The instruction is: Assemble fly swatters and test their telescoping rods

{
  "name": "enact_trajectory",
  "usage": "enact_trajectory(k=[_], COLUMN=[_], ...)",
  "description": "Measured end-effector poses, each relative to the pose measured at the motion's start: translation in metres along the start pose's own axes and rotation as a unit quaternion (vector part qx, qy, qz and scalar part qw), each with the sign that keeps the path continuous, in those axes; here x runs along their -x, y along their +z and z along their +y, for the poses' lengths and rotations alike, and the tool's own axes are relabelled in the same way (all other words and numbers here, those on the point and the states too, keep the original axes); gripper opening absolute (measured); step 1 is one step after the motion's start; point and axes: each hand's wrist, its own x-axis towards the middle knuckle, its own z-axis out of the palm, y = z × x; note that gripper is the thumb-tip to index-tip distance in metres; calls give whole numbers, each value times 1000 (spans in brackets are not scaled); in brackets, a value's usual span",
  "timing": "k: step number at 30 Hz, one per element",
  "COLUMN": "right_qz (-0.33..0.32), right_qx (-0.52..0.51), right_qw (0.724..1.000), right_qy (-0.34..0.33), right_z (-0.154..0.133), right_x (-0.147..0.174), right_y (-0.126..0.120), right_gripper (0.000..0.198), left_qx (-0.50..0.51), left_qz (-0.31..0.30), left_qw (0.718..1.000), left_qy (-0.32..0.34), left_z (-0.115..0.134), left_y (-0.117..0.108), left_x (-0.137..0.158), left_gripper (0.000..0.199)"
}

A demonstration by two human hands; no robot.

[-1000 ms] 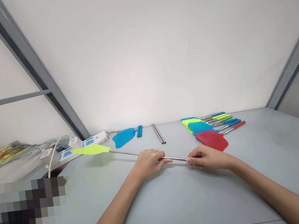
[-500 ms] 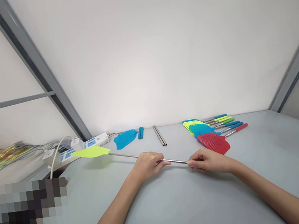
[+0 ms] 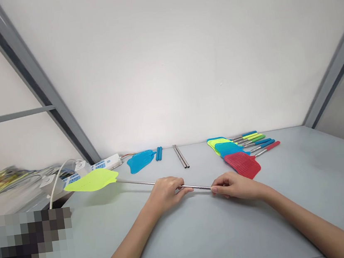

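Observation:
Between my hands runs the thin metal rod of a yellow-green fly swatter, its leaf-like head out to the left above the table. My left hand is closed around the middle of the rod, with the thumb beneath. At the rod's right end, my right hand pinches the tip between thumb and fingers. No coloured grip shows on this swatter; the very end is hidden by the right fingers.
At the back lie a blue swatter head, two blue handle grips and metal tubes. Several swatters overlap at right, a red one nearest. A power strip with plugs and a white cable stands left. Bundled items lie farther left.
The swatter's head has turned, showing a broader face, and sits a little farther left. Both hands keep their hold on the rod. The whole view has shifted slightly.

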Motion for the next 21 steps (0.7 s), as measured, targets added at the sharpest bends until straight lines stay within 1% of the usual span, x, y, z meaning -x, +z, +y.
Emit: enact_trajectory(k=[4,12,18,21], right_qz=[7,3,10,13], right_qx=[7,-13,-17,-18], right_qw=[1000,1000,1000,1000], right_qy=[-3,-1,4,2], right_z=[1,2,2,2], right_x=[-1,-2,-2,-3], right_y=[2,2,2,4], right_gripper=[35,35,36,37], left_qx=[15,21,44,46], left_qz=[-5,-10,-8,-5], left_qw=[1000,1000,999,999], left_qy=[-4,-4,3,6], left_z=[2,8,16,20], left_y=[0,2,2,2], left_x=[0,4,4,3], left_gripper=[39,37,23,22])
